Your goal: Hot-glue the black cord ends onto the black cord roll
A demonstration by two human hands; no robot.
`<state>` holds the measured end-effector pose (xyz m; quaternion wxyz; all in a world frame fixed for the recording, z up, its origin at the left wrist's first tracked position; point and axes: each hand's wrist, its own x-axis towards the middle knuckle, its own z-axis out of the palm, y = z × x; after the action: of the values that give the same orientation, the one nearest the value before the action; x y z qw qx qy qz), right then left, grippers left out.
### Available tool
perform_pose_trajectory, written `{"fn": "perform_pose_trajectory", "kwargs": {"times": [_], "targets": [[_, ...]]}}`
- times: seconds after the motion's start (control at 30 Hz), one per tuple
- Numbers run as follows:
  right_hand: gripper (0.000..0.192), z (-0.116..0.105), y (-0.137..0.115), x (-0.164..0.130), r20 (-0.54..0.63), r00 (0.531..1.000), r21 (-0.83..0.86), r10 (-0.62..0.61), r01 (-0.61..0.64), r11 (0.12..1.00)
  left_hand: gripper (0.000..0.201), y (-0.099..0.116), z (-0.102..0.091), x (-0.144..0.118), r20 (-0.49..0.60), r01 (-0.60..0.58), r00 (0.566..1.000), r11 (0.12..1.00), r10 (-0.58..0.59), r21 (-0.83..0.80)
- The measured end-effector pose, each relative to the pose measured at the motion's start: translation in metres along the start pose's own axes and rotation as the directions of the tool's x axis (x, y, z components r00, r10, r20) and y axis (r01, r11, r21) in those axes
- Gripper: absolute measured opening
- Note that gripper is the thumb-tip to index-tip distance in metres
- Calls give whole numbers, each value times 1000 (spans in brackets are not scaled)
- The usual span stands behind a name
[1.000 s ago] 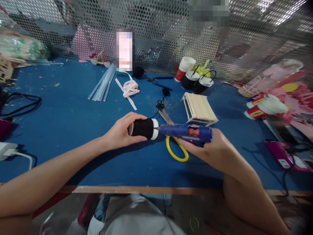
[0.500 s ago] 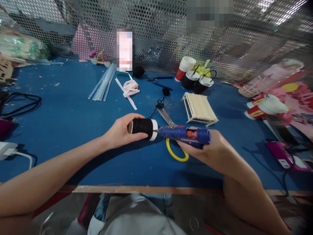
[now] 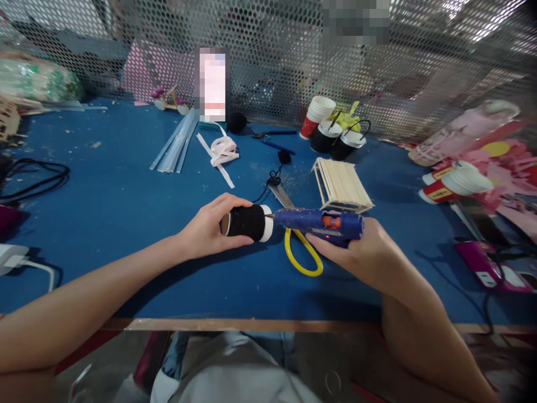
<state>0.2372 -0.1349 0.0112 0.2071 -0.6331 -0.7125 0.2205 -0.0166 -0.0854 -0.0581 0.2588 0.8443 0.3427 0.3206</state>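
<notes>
Fingers of the left hand (image 3: 205,229) wrap a black-wound paper cup (image 3: 248,223), while the right hand (image 3: 361,252) grips a blue glue gun (image 3: 321,221), nozzle at the cup's white rim.

A blue-topped worktable (image 3: 104,207) stands against a perforated metal screen (image 3: 272,61) under bright overhead light.

Scissors (image 3: 293,235) (yellow-handled) lie beneath hands.

The left hand (image 3: 207,228) grips a black-wrapped cup (image 3: 247,222) lying on its side, and the right hand (image 3: 361,254) holds a blue glue gun (image 3: 321,222) whose nozzle touches the cup's white rim. Yellow-handled scissors (image 3: 298,246) lie on the blue table (image 3: 117,201) between the 2 hands, under the gun. Just beyond the right hand stands a stick frame (image 3: 342,184).
</notes>
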Motion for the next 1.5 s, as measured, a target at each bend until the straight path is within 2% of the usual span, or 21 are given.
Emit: {"fn": "perform_pose_trajectory", "kwargs": {"times": [0.13,0.3,0.43,0.53,0.67,0.83,0.93,1.03,1.07,1.13,1.2,1.27,1.37,1.5], "targets": [[20,1,5,0,-29,999,-35,-38,36,999,50,0,0,0,-10,-95,995,995,95,10],[22,5,14,2,-35,999,1,-13,13,1000,50,2,0,-1,16,-167,986,985,166,37],[19,6,17,4,-74,994,4,-79,79,997,48,4,-1,-2,48,-207,978,977,204,53],[22,7,15,5,-48,995,-2,-91,91,996,47,5,-1,-2,58,-218,975,974,214,63],[20,6,13,7,-39,999,24,-33,34,999,46,4,-1,-2,74,-220,974,973,214,75],[25,-3,14,12,-33,999,157,10,-5,988,47,0,0,-1,39,-130,991,990,128,59],[39,-10,24,18,-120,990,300,70,-31,953,49,-1,1,-1,20,-104,994,993,103,47],[42,-15,41,29,-293,951,407,94,35,913,49,-1,2,-1,17,-109,994,993,108,33],[39,-16,48,34,-348,932,387,103,42,921,49,-1,2,-2,17,-112,994,993,111,31],[31,-19,62,44,-441,887,241,138,-31,970,48,-1,2,-2,16,-118,993,992,118,31],[29,-23,74,53,-491,855,56,168,-162,985,48,-1,2,-2,12,-128,992,991,127,32],[32,-26,82,60,-523,829,-119,198,-301,946,48,-1,2,-2,3,-135,991,990,135,34],[38,-29,88,66,-532,824,-246,195,-371,895,48,-1,3,-2,-11,-139,990,990,139,40],[44,-26,95,71,-484,840,-285,246,-417,863,48,0,2,-2,-19,-148,989,988,149,49]]}}
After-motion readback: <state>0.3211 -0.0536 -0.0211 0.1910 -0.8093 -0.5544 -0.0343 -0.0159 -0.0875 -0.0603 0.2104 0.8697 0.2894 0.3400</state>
